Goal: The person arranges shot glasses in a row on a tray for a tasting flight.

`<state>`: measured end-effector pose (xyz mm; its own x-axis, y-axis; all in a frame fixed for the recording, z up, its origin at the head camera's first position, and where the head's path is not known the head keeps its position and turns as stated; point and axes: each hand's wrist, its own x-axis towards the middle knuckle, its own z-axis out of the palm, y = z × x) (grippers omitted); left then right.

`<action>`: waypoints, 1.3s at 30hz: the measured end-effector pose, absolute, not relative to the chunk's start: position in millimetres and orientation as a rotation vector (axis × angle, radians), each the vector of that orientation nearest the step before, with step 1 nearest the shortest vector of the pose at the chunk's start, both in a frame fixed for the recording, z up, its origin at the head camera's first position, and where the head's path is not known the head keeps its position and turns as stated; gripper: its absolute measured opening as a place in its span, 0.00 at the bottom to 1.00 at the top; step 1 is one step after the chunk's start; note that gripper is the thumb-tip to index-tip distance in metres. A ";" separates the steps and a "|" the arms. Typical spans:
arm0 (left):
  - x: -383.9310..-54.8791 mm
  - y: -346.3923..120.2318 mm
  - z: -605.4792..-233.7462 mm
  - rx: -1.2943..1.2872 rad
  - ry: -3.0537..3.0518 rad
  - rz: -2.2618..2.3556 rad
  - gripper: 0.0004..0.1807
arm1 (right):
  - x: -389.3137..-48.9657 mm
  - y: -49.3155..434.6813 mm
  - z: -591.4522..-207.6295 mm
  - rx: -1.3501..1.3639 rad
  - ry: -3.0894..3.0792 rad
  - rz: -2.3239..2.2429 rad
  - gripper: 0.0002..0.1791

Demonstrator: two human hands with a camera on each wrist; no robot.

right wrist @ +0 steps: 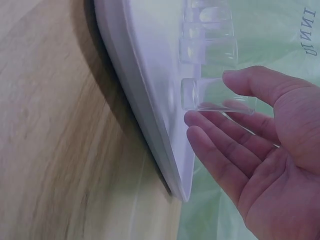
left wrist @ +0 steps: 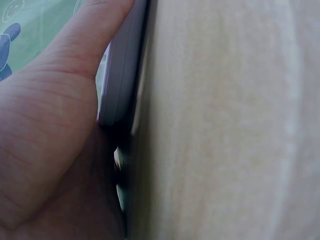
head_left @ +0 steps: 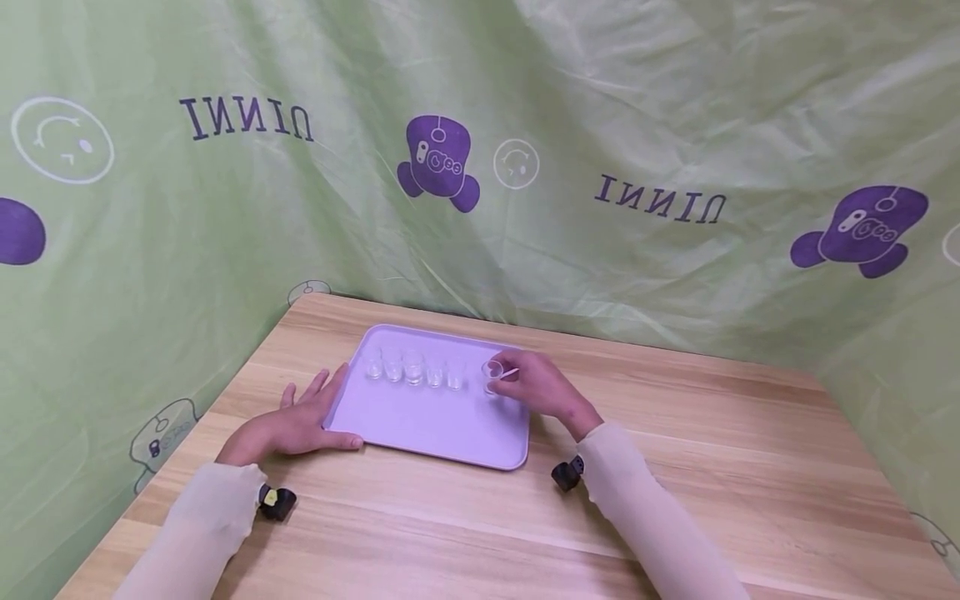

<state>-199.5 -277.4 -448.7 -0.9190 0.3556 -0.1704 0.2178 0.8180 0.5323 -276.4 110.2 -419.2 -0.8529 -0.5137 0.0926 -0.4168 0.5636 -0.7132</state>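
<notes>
A lilac tray (head_left: 427, 425) lies on the wooden table, with a row of several small clear shot glasses (head_left: 414, 371) toward its back. My left hand (head_left: 296, 427) rests at the tray's left edge, fingers spread and thumb along the front corner. In the left wrist view the thumb (left wrist: 85, 45) lies against the tray's side wall (left wrist: 120, 75). Over the tray's right part, my right hand (head_left: 543, 383) holds another shot glass (right wrist: 205, 95) between thumb and fingers. That glass stands upright, its base close to the tray surface, to the right of the row.
The wooden table (head_left: 720, 467) stretches to the right and front of the tray. Behind and beside it hangs a green printed curtain (head_left: 360, 225). Each wrist wears a small black camera, the right one (head_left: 567, 473) low over the table.
</notes>
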 end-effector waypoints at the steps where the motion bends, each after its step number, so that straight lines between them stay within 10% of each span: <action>1: -199.7 -277.2 -448.4 0.440 2.740 0.755 0.71 | -277.1 109.0 -419.5 -0.789 2.666 -1.164 0.13; 39: -199.4 -277.6 -447.6 0.448 2.736 0.771 0.71 | -285.8 90.6 -424.8 -0.813 2.605 -1.199 0.13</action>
